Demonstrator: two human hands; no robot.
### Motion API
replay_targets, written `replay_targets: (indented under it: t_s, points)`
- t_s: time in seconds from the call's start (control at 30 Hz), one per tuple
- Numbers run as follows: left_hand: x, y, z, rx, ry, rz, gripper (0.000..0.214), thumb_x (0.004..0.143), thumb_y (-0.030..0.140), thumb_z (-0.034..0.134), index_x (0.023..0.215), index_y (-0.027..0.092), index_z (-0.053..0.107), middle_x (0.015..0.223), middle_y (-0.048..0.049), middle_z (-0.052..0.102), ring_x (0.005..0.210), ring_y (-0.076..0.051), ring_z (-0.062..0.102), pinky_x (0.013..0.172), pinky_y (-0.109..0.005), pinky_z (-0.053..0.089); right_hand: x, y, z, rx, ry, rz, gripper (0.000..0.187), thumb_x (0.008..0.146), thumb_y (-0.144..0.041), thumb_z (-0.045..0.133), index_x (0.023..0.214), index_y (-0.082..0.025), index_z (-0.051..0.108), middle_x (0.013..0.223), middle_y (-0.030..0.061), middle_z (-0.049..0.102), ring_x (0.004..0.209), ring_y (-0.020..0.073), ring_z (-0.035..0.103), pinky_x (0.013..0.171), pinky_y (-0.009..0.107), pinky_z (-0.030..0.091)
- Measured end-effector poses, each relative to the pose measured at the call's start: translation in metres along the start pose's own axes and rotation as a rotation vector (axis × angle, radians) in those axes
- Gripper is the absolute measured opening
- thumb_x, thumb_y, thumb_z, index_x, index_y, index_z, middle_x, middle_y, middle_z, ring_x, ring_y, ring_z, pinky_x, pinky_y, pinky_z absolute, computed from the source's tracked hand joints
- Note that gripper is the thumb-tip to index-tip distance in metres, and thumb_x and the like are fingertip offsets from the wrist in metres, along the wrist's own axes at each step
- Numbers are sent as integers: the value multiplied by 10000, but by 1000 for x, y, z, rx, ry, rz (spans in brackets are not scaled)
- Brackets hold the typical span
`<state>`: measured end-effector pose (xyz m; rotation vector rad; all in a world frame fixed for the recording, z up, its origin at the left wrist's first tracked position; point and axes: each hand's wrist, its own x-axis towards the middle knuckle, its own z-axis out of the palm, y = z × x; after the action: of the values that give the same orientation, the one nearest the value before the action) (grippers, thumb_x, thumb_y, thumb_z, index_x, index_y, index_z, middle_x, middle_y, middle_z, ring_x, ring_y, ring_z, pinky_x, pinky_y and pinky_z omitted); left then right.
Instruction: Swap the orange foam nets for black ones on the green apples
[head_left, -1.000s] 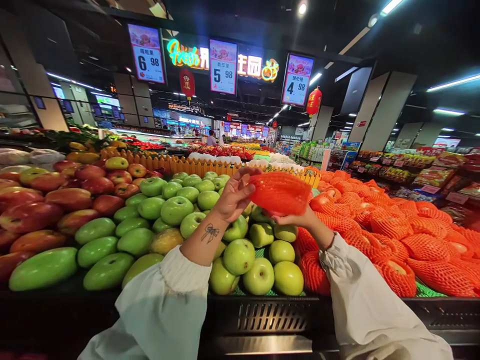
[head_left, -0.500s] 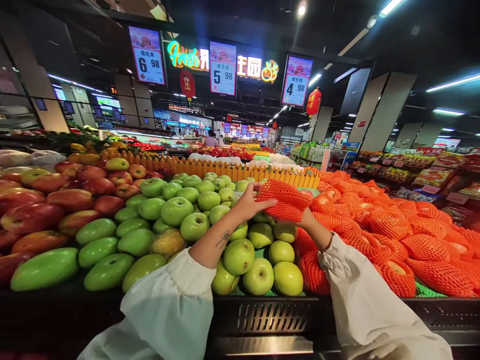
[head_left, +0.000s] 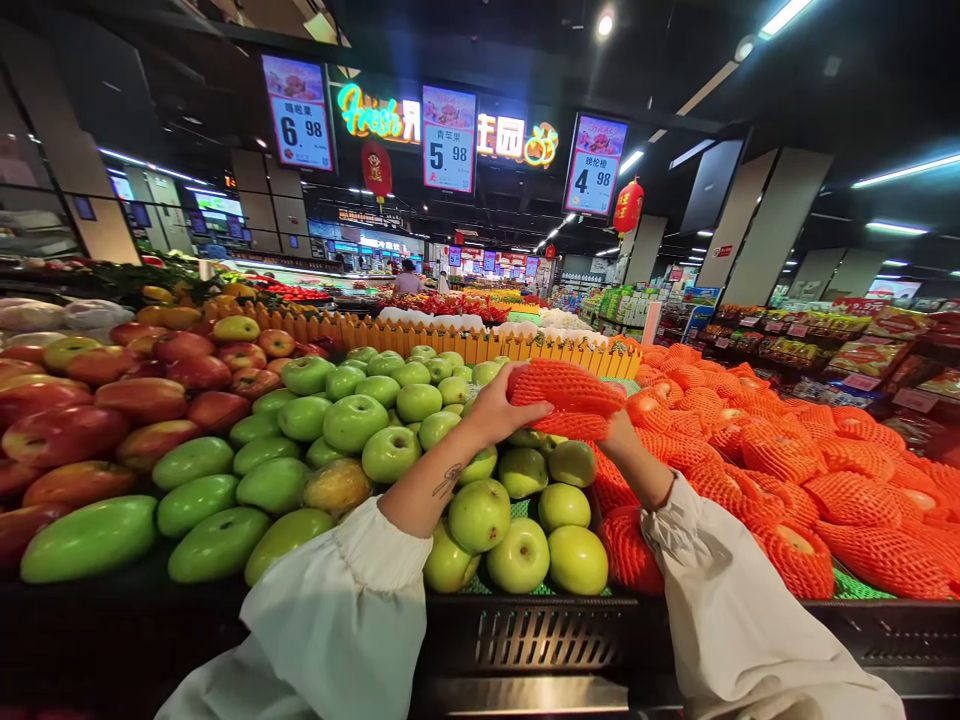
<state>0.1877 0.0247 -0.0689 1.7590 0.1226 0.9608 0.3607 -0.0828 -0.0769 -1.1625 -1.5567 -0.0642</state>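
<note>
Both my hands hold one orange foam net sleeve (head_left: 566, 392) above the produce display. My left hand (head_left: 499, 408) grips its left end, thumb on top and fingers closed under it. My right hand (head_left: 619, 432) is closed on its lower right side, mostly hidden behind the net. Whether fruit is inside the sleeve I cannot tell. Green apples (head_left: 480, 510) lie directly below the sleeve, and net-wrapped oranges (head_left: 795, 495) are piled to the right.
Red apples (head_left: 112, 400) fill the left of the display. A yellow picket fence (head_left: 450, 345) runs along the back, a black metal rim (head_left: 540, 630) along the front. Price signs (head_left: 448, 138) hang overhead. Packaged goods shelves (head_left: 847, 350) stand far right. A person (head_left: 409, 280) stands far back.
Both hands have lowered the net sleeve from in front of me toward the fruit pile. My left hand turned from palm-up at its edge to gripping its left end.
</note>
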Motion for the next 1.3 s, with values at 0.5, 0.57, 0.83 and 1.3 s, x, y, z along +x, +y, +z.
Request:
replay_targets:
  t_s: [0.5, 0.57, 0.83, 1.3]
  points:
    - [-2, 2, -5, -32, 8, 51, 797, 517, 212, 790, 1223, 213, 419, 1230, -72, 580, 1100, -241, 612, 984, -366, 490, -10, -29, 13, 402, -54, 104, 338, 663, -392, 886, 916, -296, 685, 837, -32, 625, 785, 142, 569, 739, 295, 482]
    - [-2, 4, -4, -60, 45, 25, 785, 518, 244, 794, 1211, 205, 427, 1224, -79, 578, 1098, -246, 602, 980, -376, 490, -7, -31, 11, 404, 26, 58, 313, 645, -407, 894, 788, -270, 651, 743, -41, 555, 736, 142, 525, 701, 293, 459]
    - [-8, 9, 0, -233, 7, -98, 791, 537, 307, 893, 1206, 220, 479, 1190, -61, 633, 1110, -249, 616, 1005, -399, 482, -9, -45, 5, 599, 111, 184, 394, 626, -463, 895, 737, -261, 576, 743, -42, 608, 713, 144, 560, 708, 306, 491]
    - [-9, 10, 4, -335, 112, -74, 752, 547, 359, 908, 1171, 238, 506, 1123, -37, 652, 1074, -239, 627, 962, -374, 500, -8, -33, 13, 542, -10, 205, 333, 693, -476, 856, 816, -264, 631, 828, -26, 713, 759, 139, 646, 729, 289, 556]
